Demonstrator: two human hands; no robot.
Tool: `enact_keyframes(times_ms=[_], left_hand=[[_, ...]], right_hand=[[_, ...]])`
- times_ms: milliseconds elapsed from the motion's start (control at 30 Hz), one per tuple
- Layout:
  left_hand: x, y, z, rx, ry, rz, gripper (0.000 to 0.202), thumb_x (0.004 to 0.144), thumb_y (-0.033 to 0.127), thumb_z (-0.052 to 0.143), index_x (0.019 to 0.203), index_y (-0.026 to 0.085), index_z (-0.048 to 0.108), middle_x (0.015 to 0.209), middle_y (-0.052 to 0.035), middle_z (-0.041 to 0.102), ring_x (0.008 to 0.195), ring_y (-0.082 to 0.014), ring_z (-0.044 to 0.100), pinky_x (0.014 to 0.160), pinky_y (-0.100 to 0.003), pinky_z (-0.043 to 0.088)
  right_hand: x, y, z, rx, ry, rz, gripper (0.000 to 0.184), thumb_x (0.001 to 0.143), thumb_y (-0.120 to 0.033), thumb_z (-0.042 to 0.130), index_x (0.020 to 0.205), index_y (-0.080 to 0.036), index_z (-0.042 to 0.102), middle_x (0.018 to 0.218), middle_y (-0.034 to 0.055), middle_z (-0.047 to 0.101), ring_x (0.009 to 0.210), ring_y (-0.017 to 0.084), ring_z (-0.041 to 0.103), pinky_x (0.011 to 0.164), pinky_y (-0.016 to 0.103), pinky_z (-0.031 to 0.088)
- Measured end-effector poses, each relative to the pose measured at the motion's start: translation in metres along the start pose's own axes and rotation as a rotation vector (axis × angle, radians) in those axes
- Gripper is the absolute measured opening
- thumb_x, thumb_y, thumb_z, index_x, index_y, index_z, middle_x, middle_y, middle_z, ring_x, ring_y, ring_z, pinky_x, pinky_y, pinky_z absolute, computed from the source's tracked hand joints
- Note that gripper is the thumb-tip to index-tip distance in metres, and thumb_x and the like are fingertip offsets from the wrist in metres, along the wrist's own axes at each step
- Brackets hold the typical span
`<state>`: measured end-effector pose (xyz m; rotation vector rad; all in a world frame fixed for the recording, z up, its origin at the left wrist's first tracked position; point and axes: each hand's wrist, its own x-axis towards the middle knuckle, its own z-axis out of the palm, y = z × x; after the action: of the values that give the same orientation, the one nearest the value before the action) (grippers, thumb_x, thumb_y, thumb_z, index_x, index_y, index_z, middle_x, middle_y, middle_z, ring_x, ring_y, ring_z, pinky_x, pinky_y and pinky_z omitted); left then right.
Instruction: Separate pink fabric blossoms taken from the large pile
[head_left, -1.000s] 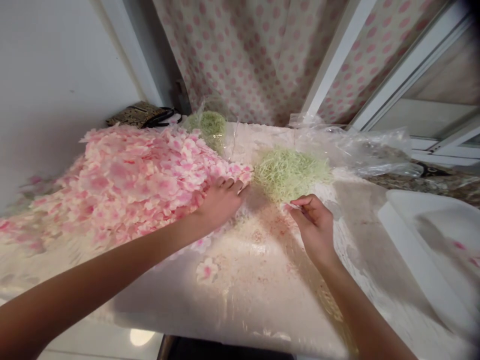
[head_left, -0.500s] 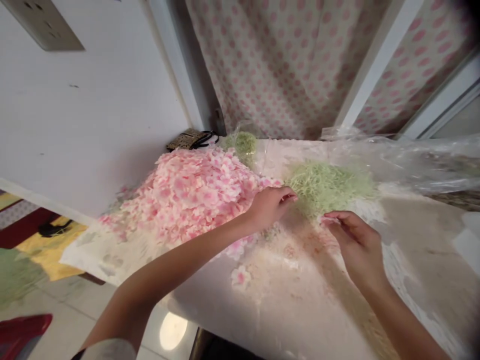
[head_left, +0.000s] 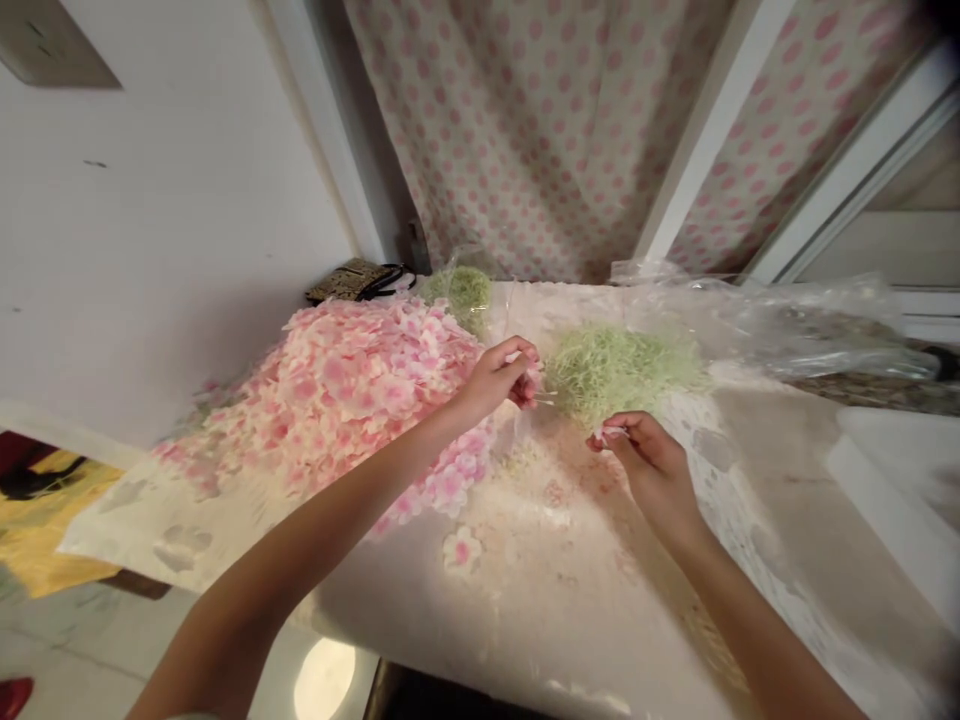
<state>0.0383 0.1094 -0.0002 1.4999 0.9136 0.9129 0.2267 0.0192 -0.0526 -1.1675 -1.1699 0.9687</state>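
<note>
My left hand [head_left: 501, 378] is closed in a pinch beside the pile, with pink fabric flower petals [head_left: 535, 374] between its fingers. Thin pale stems stick out to the right of them. My right hand [head_left: 646, 455] pinches a small pinkish-white artificial flower [head_left: 609, 433] between thumb and fingertips, just in front of the green pile. Left of both hands rises a large heap of pink artificial flowers [head_left: 360, 370]. Beyond them lies a tangle of light green stems [head_left: 619, 365]. One loose pink-centred flower [head_left: 461, 551] rests on the table in front.
A pale covered table [head_left: 540, 620] bears everything. Clear plastic wrap [head_left: 772, 315] stretches along the back right. A bagged green bundle [head_left: 469, 292] and a patterned pouch [head_left: 352, 280] sit at the back. A white container [head_left: 892, 500] stands at right; a dotted curtain [head_left: 540, 150] hangs behind.
The view has shifted, so the scene sits further left. My left hand has turned, and pink petals now show in its fingers. My right hand has moved slightly left, still pinching its flower.
</note>
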Motion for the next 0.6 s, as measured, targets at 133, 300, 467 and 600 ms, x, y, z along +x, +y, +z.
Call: enact_keyframes(times_ms=[133,300,467,600], left_hand=[[0.0,0.005,-0.007,-0.064,-0.023,-0.053,0.027,0.082,0.043,0.057,0.084,0.018,0.046,0.054,0.0033,0.058,0.045,-0.0096,0.058,0.045,-0.018,0.044],[-0.01,0.006,-0.01,-0.08,-0.084,-0.11,0.041,0.075,0.034,0.067,0.109,0.014,0.053,0.067,-0.0023,0.066,0.06,-0.0145,0.065,0.061,-0.028,0.051],[-0.037,0.009,0.002,-0.017,-0.097,-0.067,0.018,0.077,0.028,0.065,0.079,0.01,0.062,0.064,-0.0027,0.063,0.061,-0.0109,0.059,0.065,-0.025,0.046],[-0.064,0.019,0.015,0.242,-0.095,0.068,0.016,0.083,0.027,0.056,0.08,0.013,0.062,0.067,0.0007,0.057,0.062,-0.0089,0.05,0.059,-0.021,0.037]], right_hand=[[0.001,0.004,0.003,-0.023,-0.003,0.005,0.022,0.078,-0.04,0.062,0.08,-0.019,0.055,0.072,0.0004,0.06,0.071,0.017,0.062,0.07,0.031,0.047],[0.0,0.007,0.007,-0.019,-0.022,0.01,0.021,0.079,-0.038,0.062,0.082,-0.018,0.058,0.075,0.0023,0.064,0.073,0.017,0.062,0.071,0.031,0.047],[-0.003,-0.004,0.001,-0.023,-0.068,-0.004,0.016,0.08,-0.034,0.063,0.087,-0.02,0.061,0.076,0.0018,0.067,0.071,0.015,0.062,0.066,0.027,0.047],[-0.013,-0.022,-0.004,0.018,-0.166,-0.054,0.007,0.08,-0.024,0.065,0.087,-0.022,0.063,0.081,0.0018,0.071,0.073,0.015,0.066,0.067,0.027,0.05]])
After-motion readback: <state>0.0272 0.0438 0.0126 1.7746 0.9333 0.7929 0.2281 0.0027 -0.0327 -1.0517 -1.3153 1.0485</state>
